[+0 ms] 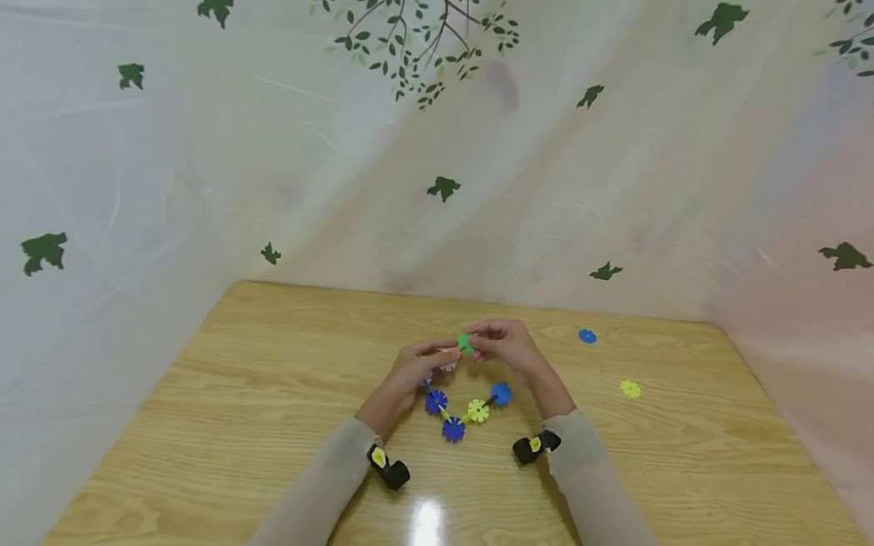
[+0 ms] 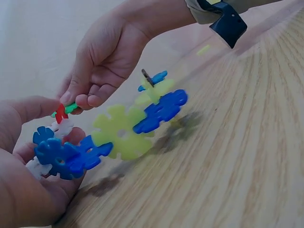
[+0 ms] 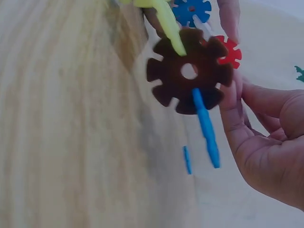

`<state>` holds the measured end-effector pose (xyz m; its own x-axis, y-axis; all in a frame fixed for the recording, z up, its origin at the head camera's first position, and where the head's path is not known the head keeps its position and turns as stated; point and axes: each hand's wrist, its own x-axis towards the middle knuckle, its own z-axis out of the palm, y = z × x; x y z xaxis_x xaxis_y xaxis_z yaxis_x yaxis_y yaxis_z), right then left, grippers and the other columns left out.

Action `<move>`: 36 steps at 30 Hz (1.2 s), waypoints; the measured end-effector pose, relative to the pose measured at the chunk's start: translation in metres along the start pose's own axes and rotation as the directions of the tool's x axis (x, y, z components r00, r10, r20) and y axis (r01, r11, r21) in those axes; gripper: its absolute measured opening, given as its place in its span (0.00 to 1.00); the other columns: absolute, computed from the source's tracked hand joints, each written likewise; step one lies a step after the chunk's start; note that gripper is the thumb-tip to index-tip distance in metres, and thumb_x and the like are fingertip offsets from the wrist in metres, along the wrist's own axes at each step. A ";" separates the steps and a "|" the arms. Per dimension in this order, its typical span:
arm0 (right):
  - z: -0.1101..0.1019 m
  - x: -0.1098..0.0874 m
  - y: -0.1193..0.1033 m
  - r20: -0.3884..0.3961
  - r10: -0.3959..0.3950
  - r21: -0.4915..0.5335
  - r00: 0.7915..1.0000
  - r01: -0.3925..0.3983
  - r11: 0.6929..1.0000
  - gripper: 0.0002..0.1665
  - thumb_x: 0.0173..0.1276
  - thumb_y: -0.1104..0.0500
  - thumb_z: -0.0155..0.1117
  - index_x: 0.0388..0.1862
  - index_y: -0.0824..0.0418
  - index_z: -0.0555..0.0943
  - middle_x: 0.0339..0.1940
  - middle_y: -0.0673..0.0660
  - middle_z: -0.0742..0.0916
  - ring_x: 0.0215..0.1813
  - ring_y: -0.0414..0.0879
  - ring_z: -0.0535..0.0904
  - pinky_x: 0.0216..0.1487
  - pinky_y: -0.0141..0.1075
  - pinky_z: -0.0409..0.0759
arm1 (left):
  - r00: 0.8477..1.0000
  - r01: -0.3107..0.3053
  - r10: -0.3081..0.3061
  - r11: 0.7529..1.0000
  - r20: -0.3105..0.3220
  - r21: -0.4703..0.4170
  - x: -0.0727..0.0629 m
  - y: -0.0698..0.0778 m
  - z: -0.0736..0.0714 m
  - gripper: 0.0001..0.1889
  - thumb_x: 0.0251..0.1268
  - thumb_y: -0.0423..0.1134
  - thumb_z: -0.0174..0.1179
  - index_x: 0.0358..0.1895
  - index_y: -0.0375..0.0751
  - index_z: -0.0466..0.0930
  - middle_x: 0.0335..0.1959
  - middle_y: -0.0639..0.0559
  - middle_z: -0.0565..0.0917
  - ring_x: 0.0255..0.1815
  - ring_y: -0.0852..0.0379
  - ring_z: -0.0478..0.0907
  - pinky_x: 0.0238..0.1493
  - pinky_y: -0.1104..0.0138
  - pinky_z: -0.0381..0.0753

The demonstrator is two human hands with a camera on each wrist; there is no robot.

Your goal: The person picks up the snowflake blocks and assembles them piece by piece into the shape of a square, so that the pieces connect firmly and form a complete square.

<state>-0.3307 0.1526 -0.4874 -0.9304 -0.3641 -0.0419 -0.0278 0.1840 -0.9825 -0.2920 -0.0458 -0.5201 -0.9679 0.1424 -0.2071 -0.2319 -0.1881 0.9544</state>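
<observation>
Notched plastic discs are slotted together into a curved chain; its lower part shows a dark blue disc (image 1: 453, 428), a yellow disc (image 1: 478, 411) and a lighter blue disc (image 1: 500, 394) at the right end. Near that end is a brown disc (image 3: 164, 71), plain in the right wrist view. My left hand (image 1: 405, 374) holds the chain's other end, where a red disc (image 2: 61, 113) and whitish discs sit by the fingers. Between finger and thumb, my right hand (image 1: 509, 345) pinches a green disc (image 1: 466, 342), which meets the red one. Whether they are slotted together, I cannot tell.
A loose blue disc (image 1: 587, 336) lies toward the table's back right, with a loose yellow disc (image 1: 630, 389) nearer. The wooden table (image 1: 247, 428) ends at a pale curtain (image 1: 335, 217) printed with leaves. Black wrist cameras (image 1: 389, 469) are strapped over both sleeves.
</observation>
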 end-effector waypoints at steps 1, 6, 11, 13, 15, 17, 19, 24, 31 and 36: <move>0.000 -0.001 -0.002 0.013 -0.011 -0.029 1.000 0.012 0.999 0.18 0.74 0.67 0.63 0.59 0.75 0.80 0.35 0.55 0.89 0.33 0.45 0.86 0.44 0.46 0.89 | 1.000 0.004 -0.004 1.000 0.009 -0.002 0.000 0.001 0.000 0.20 0.63 0.37 0.71 0.58 0.37 0.84 0.35 0.58 0.88 0.34 0.63 0.83 0.38 0.70 0.85; 0.000 -0.003 -0.011 0.077 -0.037 -0.151 0.996 0.049 0.987 0.19 0.76 0.66 0.60 0.62 0.72 0.80 0.45 0.65 0.88 0.43 0.62 0.86 0.50 0.54 0.87 | 0.997 0.029 -0.028 0.999 0.070 -0.014 -0.002 0.003 -0.003 0.23 0.65 0.36 0.68 0.63 0.37 0.80 0.37 0.54 0.87 0.31 0.61 0.82 0.34 0.69 0.84; -0.008 0.005 -0.023 0.108 -0.022 -0.316 0.994 0.056 0.947 0.21 0.77 0.65 0.59 0.65 0.70 0.78 0.49 0.69 0.86 0.48 0.67 0.84 0.52 0.55 0.86 | 0.996 0.046 -0.044 0.999 0.080 -0.027 -0.001 0.003 -0.005 0.23 0.66 0.36 0.66 0.64 0.38 0.79 0.37 0.51 0.87 0.24 0.60 0.80 0.30 0.70 0.83; -0.015 0.011 -0.027 0.106 -0.026 -0.392 0.994 0.066 0.918 0.20 0.77 0.66 0.58 0.65 0.70 0.78 0.49 0.71 0.85 0.48 0.68 0.85 0.50 0.56 0.86 | 0.997 0.052 -0.050 0.998 0.065 -0.034 -0.001 0.002 -0.005 0.22 0.66 0.36 0.65 0.63 0.38 0.79 0.36 0.51 0.87 0.23 0.60 0.79 0.28 0.70 0.83; -0.023 0.019 -0.029 0.109 -0.033 -0.452 0.993 0.079 0.888 0.19 0.76 0.67 0.59 0.63 0.72 0.79 0.48 0.73 0.86 0.46 0.68 0.85 0.49 0.58 0.86 | 0.997 0.052 -0.050 0.998 0.054 -0.036 0.000 0.002 -0.004 0.21 0.66 0.35 0.64 0.62 0.37 0.78 0.34 0.52 0.86 0.22 0.60 0.78 0.27 0.70 0.82; -0.028 0.025 -0.029 0.115 -0.036 -0.513 0.993 0.090 0.853 0.18 0.75 0.69 0.59 0.61 0.74 0.79 0.46 0.74 0.86 0.44 0.69 0.85 0.47 0.58 0.86 | 0.998 0.050 -0.048 0.998 0.047 -0.040 0.000 0.002 -0.004 0.19 0.66 0.34 0.63 0.60 0.38 0.78 0.33 0.53 0.85 0.21 0.60 0.78 0.26 0.69 0.82; -0.032 0.030 -0.029 0.121 -0.022 -0.561 0.992 0.087 0.823 0.18 0.74 0.70 0.59 0.60 0.76 0.79 0.44 0.75 0.87 0.42 0.69 0.85 0.44 0.57 0.86 | 0.998 0.045 -0.043 0.998 0.045 -0.040 0.000 0.001 -0.004 0.17 0.67 0.34 0.61 0.58 0.38 0.78 0.32 0.54 0.84 0.20 0.60 0.78 0.25 0.69 0.82; -0.036 0.040 -0.015 0.117 0.020 -0.659 0.993 0.063 0.750 0.17 0.72 0.68 0.62 0.59 0.72 0.81 0.49 0.72 0.86 0.42 0.61 0.85 0.39 0.43 0.85 | 0.998 0.034 -0.031 0.998 0.048 -0.055 0.001 0.000 -0.004 0.13 0.68 0.34 0.59 0.54 0.41 0.77 0.31 0.53 0.82 0.19 0.59 0.77 0.24 0.69 0.82; -0.036 0.048 0.000 0.137 -0.003 -0.730 0.991 0.103 0.676 0.16 0.69 0.66 0.68 0.53 0.70 0.83 0.54 0.69 0.83 0.48 0.57 0.82 0.43 0.37 0.80 | 0.998 0.025 -0.020 0.996 0.065 -0.082 0.001 -0.001 -0.003 0.10 0.71 0.35 0.57 0.52 0.41 0.76 0.34 0.51 0.83 0.22 0.59 0.76 0.25 0.69 0.81; -0.034 0.047 -0.002 0.115 0.028 -0.704 0.993 0.061 0.707 0.12 0.65 0.67 0.71 0.46 0.71 0.83 0.42 0.66 0.85 0.38 0.49 0.79 0.35 0.31 0.75 | 0.997 0.037 -0.032 0.996 0.063 -0.086 0.003 -0.001 -0.005 0.09 0.73 0.37 0.58 0.52 0.42 0.76 0.35 0.51 0.84 0.24 0.59 0.76 0.26 0.68 0.81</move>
<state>-0.3866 0.1659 -0.4811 -0.8827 -0.4612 -0.0903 -0.3340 0.7507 -0.5699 -0.2951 -0.0496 -0.5227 -0.9519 0.2095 -0.2235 -0.2754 -0.2659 0.9238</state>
